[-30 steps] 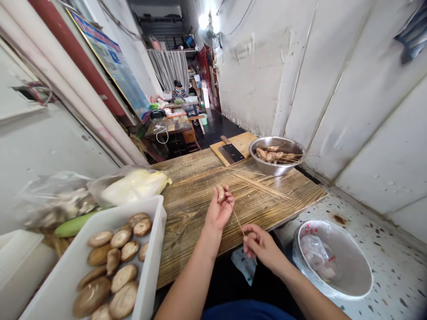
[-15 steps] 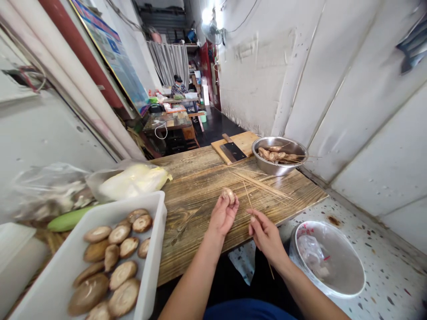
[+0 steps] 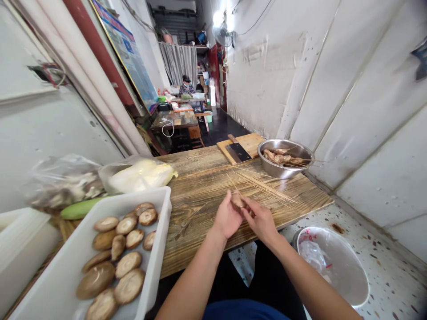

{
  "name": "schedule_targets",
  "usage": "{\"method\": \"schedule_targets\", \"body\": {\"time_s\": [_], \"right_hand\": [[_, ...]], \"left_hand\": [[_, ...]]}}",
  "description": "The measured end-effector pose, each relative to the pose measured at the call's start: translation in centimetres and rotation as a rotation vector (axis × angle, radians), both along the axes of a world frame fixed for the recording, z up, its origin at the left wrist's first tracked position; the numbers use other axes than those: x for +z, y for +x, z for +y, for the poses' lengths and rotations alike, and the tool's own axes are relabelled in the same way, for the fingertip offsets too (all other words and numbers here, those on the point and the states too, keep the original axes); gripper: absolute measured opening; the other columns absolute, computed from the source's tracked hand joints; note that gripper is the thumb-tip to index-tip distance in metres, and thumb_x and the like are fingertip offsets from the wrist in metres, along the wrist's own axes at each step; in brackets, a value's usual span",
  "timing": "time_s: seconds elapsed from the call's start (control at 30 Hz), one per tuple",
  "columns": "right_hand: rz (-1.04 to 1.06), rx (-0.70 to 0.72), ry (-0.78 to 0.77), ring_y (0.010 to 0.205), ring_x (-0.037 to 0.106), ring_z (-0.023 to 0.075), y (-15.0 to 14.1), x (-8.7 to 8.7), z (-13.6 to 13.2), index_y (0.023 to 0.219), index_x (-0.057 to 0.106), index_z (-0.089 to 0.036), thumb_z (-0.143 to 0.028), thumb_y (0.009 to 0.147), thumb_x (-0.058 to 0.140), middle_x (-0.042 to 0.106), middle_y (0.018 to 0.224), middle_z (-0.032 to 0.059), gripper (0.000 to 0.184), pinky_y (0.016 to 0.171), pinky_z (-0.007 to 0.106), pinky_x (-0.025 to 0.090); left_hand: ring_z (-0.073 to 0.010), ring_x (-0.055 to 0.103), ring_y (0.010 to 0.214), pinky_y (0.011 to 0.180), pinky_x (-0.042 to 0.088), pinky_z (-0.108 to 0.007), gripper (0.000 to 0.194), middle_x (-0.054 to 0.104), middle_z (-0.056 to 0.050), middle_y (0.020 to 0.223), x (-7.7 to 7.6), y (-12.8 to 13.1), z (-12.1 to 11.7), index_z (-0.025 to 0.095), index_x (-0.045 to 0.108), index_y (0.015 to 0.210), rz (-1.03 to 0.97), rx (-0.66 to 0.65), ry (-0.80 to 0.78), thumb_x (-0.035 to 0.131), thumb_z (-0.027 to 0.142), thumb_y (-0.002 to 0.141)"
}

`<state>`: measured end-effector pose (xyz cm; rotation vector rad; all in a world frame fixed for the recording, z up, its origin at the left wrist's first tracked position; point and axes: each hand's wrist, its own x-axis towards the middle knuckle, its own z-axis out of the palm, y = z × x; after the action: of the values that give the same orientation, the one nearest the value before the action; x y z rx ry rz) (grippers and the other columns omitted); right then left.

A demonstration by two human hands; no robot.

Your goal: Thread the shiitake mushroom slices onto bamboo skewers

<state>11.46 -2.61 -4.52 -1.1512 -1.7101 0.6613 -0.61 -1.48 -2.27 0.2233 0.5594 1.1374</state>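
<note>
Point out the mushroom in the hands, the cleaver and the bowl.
Mushroom [image 3: 237, 199]: head view, its visible upper side.
Cleaver [image 3: 240, 152]: head view, middle of the blade.
Bowl [image 3: 279, 171]: head view, near outer wall, below the rim.

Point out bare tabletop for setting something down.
Widest: the wooden table between the white bin and left hand. Second: the strip between the bagged vegetable and cutting board. Crowded: in front of the steel bowl, where skewers lie; the cleaver takes up part of the cutting board.
</note>
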Motion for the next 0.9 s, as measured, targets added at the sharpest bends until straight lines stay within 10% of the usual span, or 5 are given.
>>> {"method": "schedule_targets", "body": {"time_s": [0.13,0.3,0.47,0.9], "right_hand": [[0.018,0.006,-0.03,0.071,0.06,0.019,0.1,0.9,-2.6,0.123,0.057,-0.022,-0.035,0.09,0.046,0.065,0.084,0.006,0.038,0.07,0.033,0.05],[0.078,0.149,-0.436,0.036,0.041,0.0089,1.2,1.8,-7.4,0.126,0.053,-0.017,-0.045,0.096,0.032,0.049,0.053,-0.0048,0.045,0.037,0.02,0.035],[0.03,0.037,-0.35,0.047,0.05,0.0111,2.1,1.8,-9.5,0.138,0.039,-0.022,-0.043,0.096,0.033,0.06,0.078,0.0027,0.047,0.043,0.022,0.041],[-0.049,0.078,-0.282,0.06,0.058,0.0177,1.2,0.7,-9.7,0.13,0.05,-0.018,-0.033,0.097,0.031,0.061,0.067,0.0025,0.042,0.061,0.029,0.048]], "left_hand": [[-0.0188,0.066,0.084,0.077,0.053,-0.031,0.021,0.067,-0.012,0.093,0.1,-0.1,0.2,0.013,0.061,0.091,-0.036,0.084,0.027,0.051,0.031,0.087],[-0.0263,0.063,0.102,0.083,0.055,-0.038,0.023,0.066,-0.019,0.101,0.2,-1.5,0.9,0.007,0.06,0.095,-0.171,0.104,-0.031,0.045,0.024,0.088],[-0.0266,0.063,0.102,0.083,0.056,-0.037,0.021,0.067,-0.019,0.099,-0.1,-2.1,1.7,0.006,0.059,0.097,-0.195,0.167,-0.059,0.047,0.019,0.088],[-0.0281,0.059,0.11,0.088,0.054,-0.038,0.017,0.067,-0.018,0.102,0.5,-1.7,1.1,0.009,0.059,0.093,-0.126,0.2,-0.038,0.046,0.018,0.09]]}}
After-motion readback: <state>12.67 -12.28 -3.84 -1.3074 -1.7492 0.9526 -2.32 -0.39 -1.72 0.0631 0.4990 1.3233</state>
